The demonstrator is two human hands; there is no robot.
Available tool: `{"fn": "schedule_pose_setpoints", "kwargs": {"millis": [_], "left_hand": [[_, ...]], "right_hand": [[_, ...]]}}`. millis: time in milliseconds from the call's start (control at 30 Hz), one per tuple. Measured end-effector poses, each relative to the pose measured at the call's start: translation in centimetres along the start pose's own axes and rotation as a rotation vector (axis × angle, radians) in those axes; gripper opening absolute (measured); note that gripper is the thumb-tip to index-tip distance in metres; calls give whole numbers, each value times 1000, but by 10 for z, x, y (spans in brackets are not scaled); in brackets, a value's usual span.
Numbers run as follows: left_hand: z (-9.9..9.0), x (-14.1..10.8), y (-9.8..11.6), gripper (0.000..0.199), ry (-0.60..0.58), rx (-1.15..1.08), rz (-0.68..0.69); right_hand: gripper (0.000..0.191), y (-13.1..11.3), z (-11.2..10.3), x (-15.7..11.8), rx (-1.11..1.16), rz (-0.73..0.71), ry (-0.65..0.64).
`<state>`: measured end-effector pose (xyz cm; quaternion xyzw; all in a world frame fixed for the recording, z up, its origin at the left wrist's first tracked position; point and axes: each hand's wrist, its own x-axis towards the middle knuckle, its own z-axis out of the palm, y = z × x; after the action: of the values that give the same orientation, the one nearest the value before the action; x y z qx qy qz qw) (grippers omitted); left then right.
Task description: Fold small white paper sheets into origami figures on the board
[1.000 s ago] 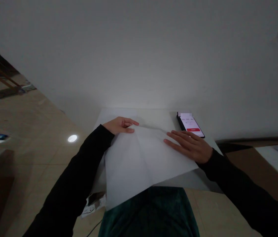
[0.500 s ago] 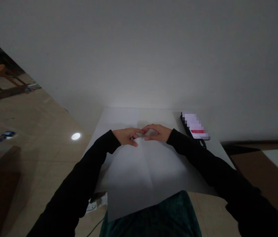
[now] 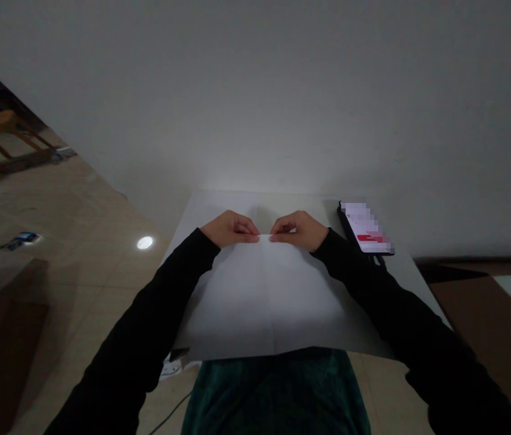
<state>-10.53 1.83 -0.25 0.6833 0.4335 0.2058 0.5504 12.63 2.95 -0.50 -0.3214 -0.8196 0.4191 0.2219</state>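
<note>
Nearest, a green cloth lap (image 3: 273,393) is sitting under the overhanging edge of a large white paper sheet (image 3: 269,302), which is lying across a white table (image 3: 412,287). The left hand (image 3: 231,231) and right hand (image 3: 298,232) are pinching the sheet's far edge, fingers curled closed on it, just apart. An uneven pinch could skew that edge and leave a crooked crease. Just beyond the right hand, a phone (image 3: 364,228) is lying where sliding paper could catch it.
</note>
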Motion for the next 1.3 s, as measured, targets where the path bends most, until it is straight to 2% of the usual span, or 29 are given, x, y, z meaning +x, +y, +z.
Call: {"fn": "schedule_pose_setpoints", "kwargs": {"millis": [100,200,600,767,1200,1300], "left_hand": [[2,2,2,18,62,-17,79],[5,3,6,21,66,6,120],[9,2,6,23,62,-80,73],[9,-3,14,24,123,-77,68],[11,-4,18,28,329,43,213],[9,-3,16,30,318,29,215]], "right_hand": [[27,-3,-6,-3,-44,5,45],[28,-6,-10,-6,-68,3,44],[28,-18,-11,-8,-71,-33,56],[28,-25,-10,-10,-65,-48,119],[25,-28,-10,-9,-9,-41,256],[27,-29,-11,-10,-4,-30,275]]}}
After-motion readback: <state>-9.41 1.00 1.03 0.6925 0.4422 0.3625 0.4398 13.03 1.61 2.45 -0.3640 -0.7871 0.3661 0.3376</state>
